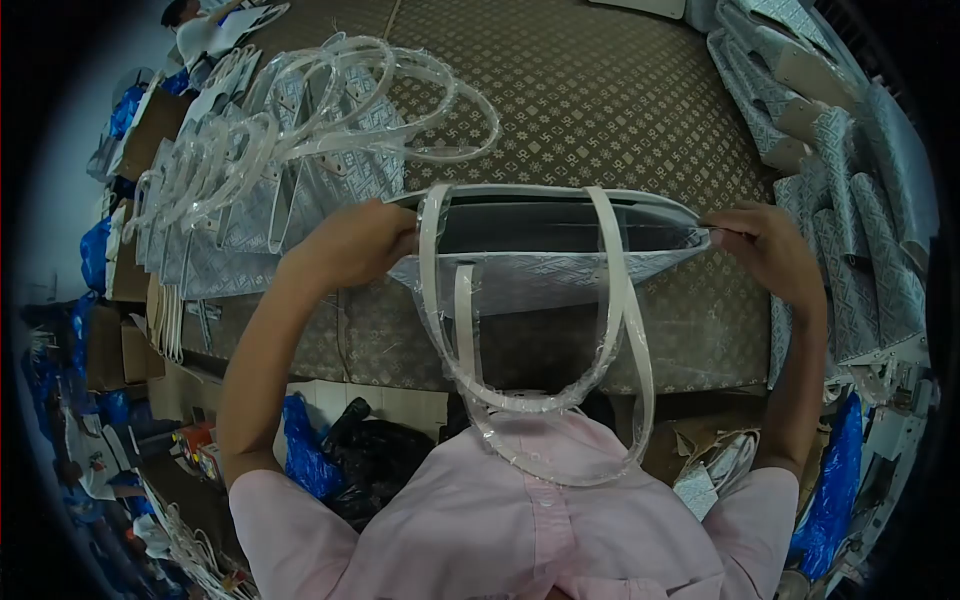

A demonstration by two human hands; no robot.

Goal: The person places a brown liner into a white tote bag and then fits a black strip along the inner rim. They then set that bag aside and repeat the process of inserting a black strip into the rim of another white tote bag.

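Observation:
A light grey patterned tote bag (530,285) is held up in front of the chest, its top open and its dark interior showing. Two white handles (611,225) in clear plastic wrap hang down toward the pink shirt. My left hand (355,240) grips the bag's left top corner, fingers closed and partly hidden behind the edge. At the right top corner, my right hand (765,245) pinches the bag between thumb and fingers.
A brown patterned table (600,100) lies beyond the bag. Bags with plastic-wrapped handles (330,110) are piled at its left. More patterned pieces (845,210) are stacked at right. Black plastic (385,450) and blue plastic (308,450) lie below the near edge. Another person (200,35) is at upper left.

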